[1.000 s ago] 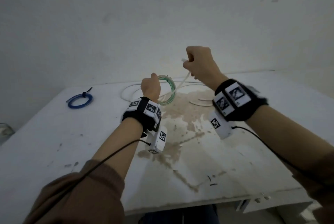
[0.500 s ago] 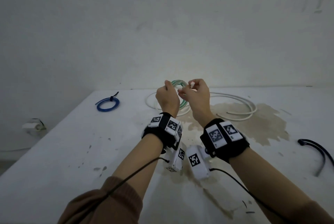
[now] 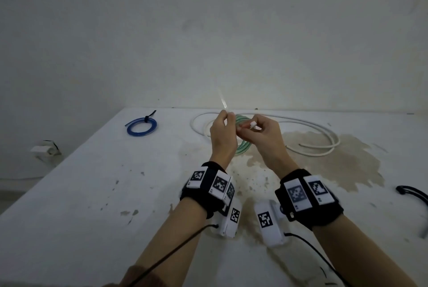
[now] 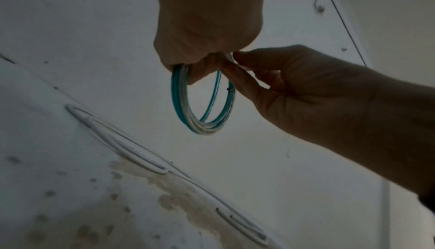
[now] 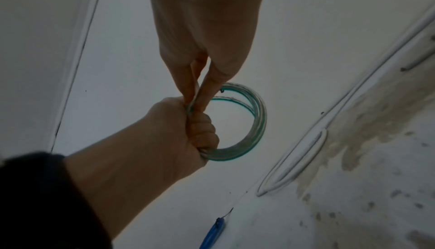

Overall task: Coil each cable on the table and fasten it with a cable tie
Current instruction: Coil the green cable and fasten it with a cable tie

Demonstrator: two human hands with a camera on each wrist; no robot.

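A green-and-clear cable coil (image 3: 243,147) hangs upright above the table between my hands. My left hand (image 3: 225,120) grips its top in a fist, seen also in the right wrist view as the left hand (image 5: 188,128) curled round the coil (image 5: 257,123). My right hand (image 3: 249,125) pinches the white head of a cable tie (image 3: 253,124) against the coil. The tie's thin tail (image 3: 223,101) sticks up above the left hand. In the left wrist view the right hand's fingers (image 4: 237,70) meet the coil (image 4: 202,121) at my left fist.
A long white cable (image 3: 312,129) lies loose on the stained white table (image 3: 92,194) behind the hands. A blue coil (image 3: 141,125) with a black tie lies at the back left. A black cable (image 3: 414,196) curls at the right edge.
My right hand came down from a raised pull and joined the left hand at the coil's top. The tie's tail now points upward. The left hand kept its grip.
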